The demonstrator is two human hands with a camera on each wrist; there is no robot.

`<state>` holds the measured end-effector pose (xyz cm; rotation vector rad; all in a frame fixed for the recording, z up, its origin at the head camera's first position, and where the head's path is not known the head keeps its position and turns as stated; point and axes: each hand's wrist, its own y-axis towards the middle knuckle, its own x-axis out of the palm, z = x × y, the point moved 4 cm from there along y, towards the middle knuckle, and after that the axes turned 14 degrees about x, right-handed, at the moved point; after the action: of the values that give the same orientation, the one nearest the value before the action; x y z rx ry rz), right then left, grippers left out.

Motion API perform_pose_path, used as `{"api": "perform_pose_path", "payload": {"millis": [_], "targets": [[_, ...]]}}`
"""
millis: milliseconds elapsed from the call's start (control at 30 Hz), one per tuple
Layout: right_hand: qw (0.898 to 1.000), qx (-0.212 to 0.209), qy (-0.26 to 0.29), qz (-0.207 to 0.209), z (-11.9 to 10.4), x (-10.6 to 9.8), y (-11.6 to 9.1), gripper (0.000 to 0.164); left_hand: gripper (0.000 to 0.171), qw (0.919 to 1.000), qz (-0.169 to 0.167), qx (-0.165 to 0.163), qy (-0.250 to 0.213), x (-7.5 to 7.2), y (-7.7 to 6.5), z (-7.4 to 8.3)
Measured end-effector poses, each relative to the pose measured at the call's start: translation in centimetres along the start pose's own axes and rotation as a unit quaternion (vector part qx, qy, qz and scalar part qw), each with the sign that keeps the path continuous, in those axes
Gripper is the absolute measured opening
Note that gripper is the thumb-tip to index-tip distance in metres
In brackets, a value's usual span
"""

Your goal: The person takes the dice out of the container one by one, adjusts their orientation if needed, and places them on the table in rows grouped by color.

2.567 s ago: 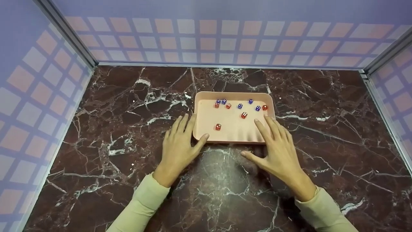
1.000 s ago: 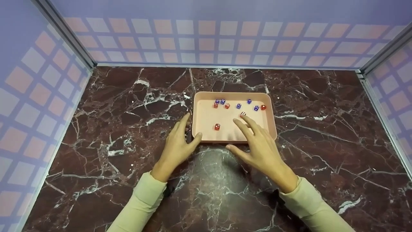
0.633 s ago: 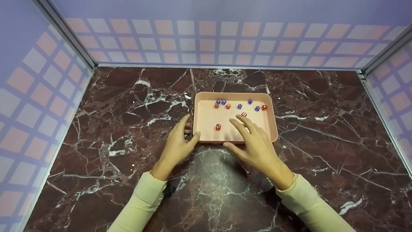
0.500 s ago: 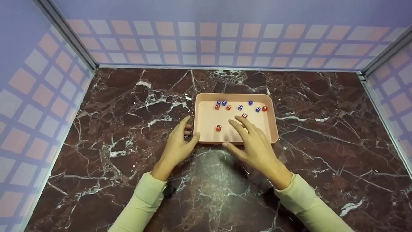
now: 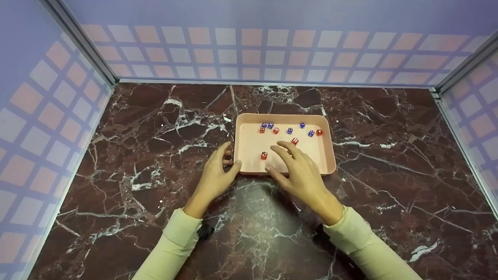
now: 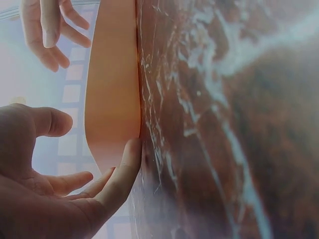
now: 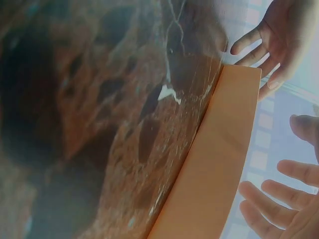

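A shallow peach-coloured tray (image 5: pixel 249 142) holds several small red and blue dice. Most lie along its back, among them a blue die (image 5: pixel 290 131); one red die (image 5: pixel 264 155) is nearer the front left, and another red die (image 5: pixel 295 141) sits just beyond my right fingertips. My right hand (image 5: pixel 305 177) hovers over the tray's front edge, fingers loosely bent and holding nothing. Beside the tray's left wall is my left hand (image 5: pixel 216 177), relaxed. The left wrist view shows its lowest fingertip (image 6: pixel 132 147) right at the base of the tray wall, its thumb apart from the rim.
The tray stands on a dark red marble tabletop (image 5: pixel 136 217) with white veins. A back wall (image 5: pixel 253 50) with pink and white squares, a left wall (image 5: pixel 42 112) and a right wall (image 5: pixel 476 105) enclose it. A small black object (image 5: pixel 205 232) shows beside the left cuff.
My right hand has moved left from the tray's right side to over its front middle. My left hand has drawn slightly back from the rim to the outer wall. The dice remain in place.
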<state>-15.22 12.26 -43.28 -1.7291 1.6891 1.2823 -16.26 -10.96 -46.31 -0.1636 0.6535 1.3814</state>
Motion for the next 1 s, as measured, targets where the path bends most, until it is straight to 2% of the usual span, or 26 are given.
{"api": "perform_pose_path", "payload": {"millis": [333, 500, 767, 1000], "targets": [[1.0, -0.002, 0.002, -0.005, -0.6, 0.5, 0.5, 0.045, 0.064, 0.9996, -0.008, -0.013, -0.022, 0.1, 0.0, 0.0], [1.0, -0.009, 0.0, -0.006, -0.7, 0.7, 0.8, 0.044, 0.063, 0.9988, -0.01, -0.032, -0.035, 0.2, 0.1, -0.1], [1.0, -0.002, -0.007, -0.027, -0.4, 1.3, 1.2, 0.038, 0.062, 0.987, -0.019, -0.095, -0.129, 0.7, 0.3, -0.7], [0.999, -0.007, -0.013, -0.036, -0.6, 1.8, 1.8, 0.033, 0.067, 0.9813, -0.014, -0.118, -0.151, 0.5, 0.5, -0.9]]}}
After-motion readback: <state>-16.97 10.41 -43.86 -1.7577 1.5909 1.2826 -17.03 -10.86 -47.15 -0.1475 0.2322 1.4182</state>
